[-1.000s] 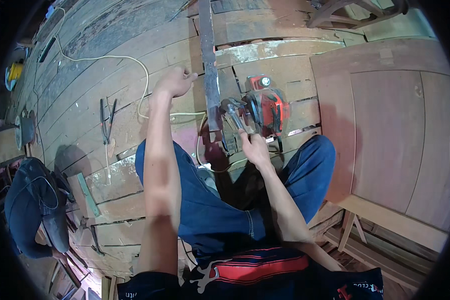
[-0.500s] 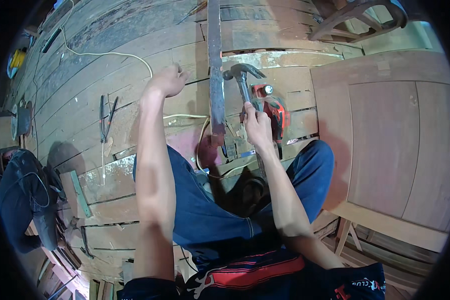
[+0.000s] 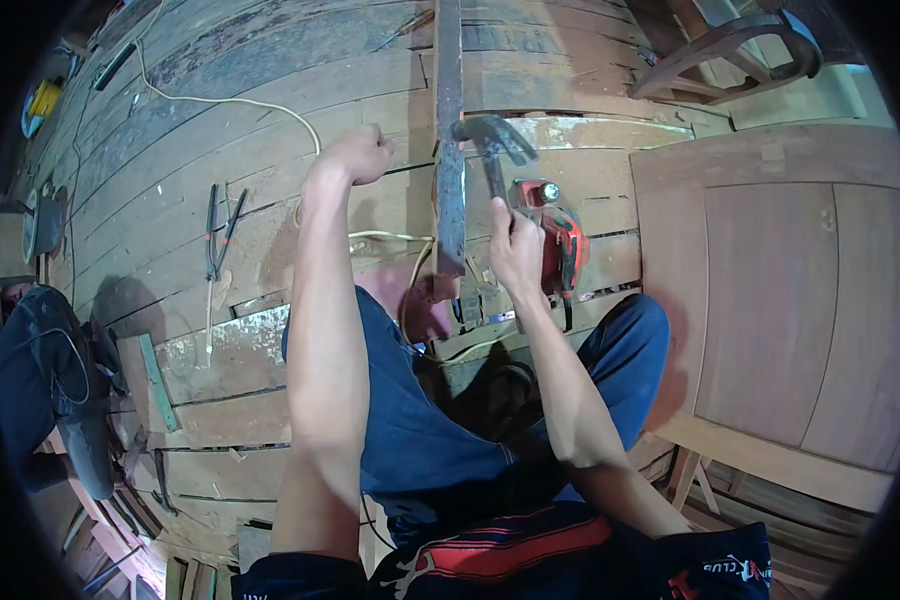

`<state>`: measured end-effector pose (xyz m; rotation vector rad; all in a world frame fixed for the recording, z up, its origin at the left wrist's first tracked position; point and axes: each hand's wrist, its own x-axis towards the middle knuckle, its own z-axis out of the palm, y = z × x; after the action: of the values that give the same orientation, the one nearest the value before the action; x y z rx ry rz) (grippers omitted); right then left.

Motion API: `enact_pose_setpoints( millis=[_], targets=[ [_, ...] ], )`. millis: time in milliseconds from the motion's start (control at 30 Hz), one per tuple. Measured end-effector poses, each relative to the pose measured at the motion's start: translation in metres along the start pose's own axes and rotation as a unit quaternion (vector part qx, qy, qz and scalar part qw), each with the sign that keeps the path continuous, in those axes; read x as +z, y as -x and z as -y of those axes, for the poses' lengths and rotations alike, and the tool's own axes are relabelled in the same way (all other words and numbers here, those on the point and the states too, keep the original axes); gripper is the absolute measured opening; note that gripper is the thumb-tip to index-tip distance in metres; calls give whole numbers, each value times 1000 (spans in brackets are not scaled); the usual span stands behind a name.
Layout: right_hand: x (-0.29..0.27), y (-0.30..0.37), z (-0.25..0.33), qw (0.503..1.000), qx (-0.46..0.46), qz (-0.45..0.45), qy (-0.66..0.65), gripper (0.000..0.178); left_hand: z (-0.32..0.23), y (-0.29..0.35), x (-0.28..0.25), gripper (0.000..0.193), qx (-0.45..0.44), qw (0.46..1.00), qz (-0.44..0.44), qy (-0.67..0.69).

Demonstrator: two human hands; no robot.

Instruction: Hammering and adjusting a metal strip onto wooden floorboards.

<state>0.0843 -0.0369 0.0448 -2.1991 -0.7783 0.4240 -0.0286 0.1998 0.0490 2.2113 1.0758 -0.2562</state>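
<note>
My right hand (image 3: 518, 255) is wrapped round the handle of a claw hammer (image 3: 496, 150). The hammer's head is at the right side of a long, narrow wooden beam (image 3: 451, 190), its claw turned away to the right. Left of that beam, a short gap away, my left hand (image 3: 358, 157) is curled closed; whatever its fingers may hold is hidden. A red and black power tool (image 3: 564, 245) lies just right of my right hand. A pale cord (image 3: 392, 236) passes by the beam's near end.
Long-handled pincers (image 3: 218, 235) and a thin screwdriver-like tool (image 3: 209, 320) lie on the plank floor (image 3: 240, 150) at left. A panelled wooden piece (image 3: 770, 300) stands at right, a curved wooden frame (image 3: 730, 60) far right. Another person's leg (image 3: 45, 380) is at the left edge.
The hammer head has swung slightly right and nearer the beam's side, its outline blurred. The whole view has shifted a little; my left hand stays closed.
</note>
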Motion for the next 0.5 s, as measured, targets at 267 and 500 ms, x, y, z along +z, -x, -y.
enact_pose_setpoints(
  millis=[267, 500],
  targets=[
    [28, 26, -55, 989, 103, 86, 65, 64, -13, 2, -9, 45, -25, 999, 40, 25],
    [22, 32, -65, 969, 158, 131, 135, 67, -17, -12, -3, 47, -22, 996, 81, 42]
  ],
)
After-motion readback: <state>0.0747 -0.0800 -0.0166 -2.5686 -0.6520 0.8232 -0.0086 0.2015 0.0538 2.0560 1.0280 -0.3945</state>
